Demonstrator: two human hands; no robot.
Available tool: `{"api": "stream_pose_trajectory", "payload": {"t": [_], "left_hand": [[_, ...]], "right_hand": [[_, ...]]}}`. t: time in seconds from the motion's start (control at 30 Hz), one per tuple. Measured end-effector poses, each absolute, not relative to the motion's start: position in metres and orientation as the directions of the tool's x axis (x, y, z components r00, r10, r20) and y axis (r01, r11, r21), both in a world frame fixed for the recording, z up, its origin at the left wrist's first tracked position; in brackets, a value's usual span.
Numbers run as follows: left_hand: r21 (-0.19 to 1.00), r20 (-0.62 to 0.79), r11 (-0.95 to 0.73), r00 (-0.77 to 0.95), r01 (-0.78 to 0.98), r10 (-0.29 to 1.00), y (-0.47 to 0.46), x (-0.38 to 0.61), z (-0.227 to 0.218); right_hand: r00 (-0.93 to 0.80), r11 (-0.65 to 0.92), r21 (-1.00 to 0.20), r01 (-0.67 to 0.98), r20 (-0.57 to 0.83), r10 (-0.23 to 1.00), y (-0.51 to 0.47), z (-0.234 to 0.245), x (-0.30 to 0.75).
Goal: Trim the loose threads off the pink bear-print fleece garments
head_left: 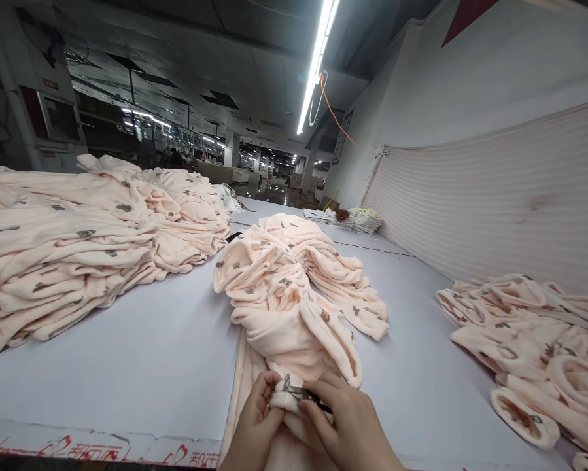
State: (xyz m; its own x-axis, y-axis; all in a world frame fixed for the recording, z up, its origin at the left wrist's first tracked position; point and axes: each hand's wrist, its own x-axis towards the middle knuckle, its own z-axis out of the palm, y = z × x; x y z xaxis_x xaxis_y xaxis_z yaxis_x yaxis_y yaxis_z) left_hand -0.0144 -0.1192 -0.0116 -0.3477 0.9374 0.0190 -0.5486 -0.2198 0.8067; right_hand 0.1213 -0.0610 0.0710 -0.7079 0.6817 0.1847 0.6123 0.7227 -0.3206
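A pale pink fleece garment (278,327) with small dark printed figures lies bunched up on the table, its near end drawn toward me. My left hand (261,418) pinches a folded edge of the fabric between thumb and fingers. Closed around small dark thread snips (301,392), my right hand (340,418) is just to the right of that edge. The metal blades point left and touch or lie over the fabric by my left fingertips. Part of the snips is hidden inside my right hand.
A large heap of matching pink garments (78,248) covers the table's left side. More pink pieces (534,353) are piled at the right, by a striped cloth-covered wall (494,196). Stacks of folded white material (365,220) sit at the table's far end.
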Motion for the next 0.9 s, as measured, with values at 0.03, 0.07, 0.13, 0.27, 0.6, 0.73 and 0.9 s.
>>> {"api": "stream_pose_trajectory", "payload": {"t": [0.03,0.07,0.13,0.27,0.6,0.73,0.9], "left_hand": [[0.807,0.023,-0.219,-0.341,-0.548,0.940,-0.119,-0.015,-0.012],[0.807,0.028,-0.220,-0.336,-0.548,0.941,-0.119,-0.015,-0.012],[0.808,0.038,-0.228,-0.337,-0.544,0.941,-0.118,-0.015,-0.012],[0.795,0.031,-0.225,-0.332,-0.564,0.943,-0.119,-0.015,-0.010],[0.598,-0.233,-0.034,-0.214,-0.801,0.949,-0.117,-0.013,0.014],[0.502,-0.266,-0.052,-0.211,-0.863,0.941,-0.110,-0.020,0.008],[0.443,-0.328,-0.046,-0.210,-0.895,0.921,-0.106,-0.020,0.010]], "right_hand": [[-0.707,0.720,-0.335,0.607,0.184,0.682,-0.060,0.071,0.122],[-0.703,0.715,-0.347,0.607,0.186,0.687,-0.059,0.071,0.122],[-0.679,0.695,-0.371,0.616,0.196,0.707,-0.059,0.071,0.124],[-0.646,0.646,-0.464,0.606,0.186,0.740,-0.059,0.065,0.132],[-0.508,0.575,-0.550,0.606,0.289,0.811,-0.034,0.045,0.123],[-0.583,0.592,-0.596,0.543,0.240,0.776,-0.041,0.045,0.133],[-0.623,0.657,-0.601,0.454,0.313,0.717,-0.054,0.033,0.150]]}}
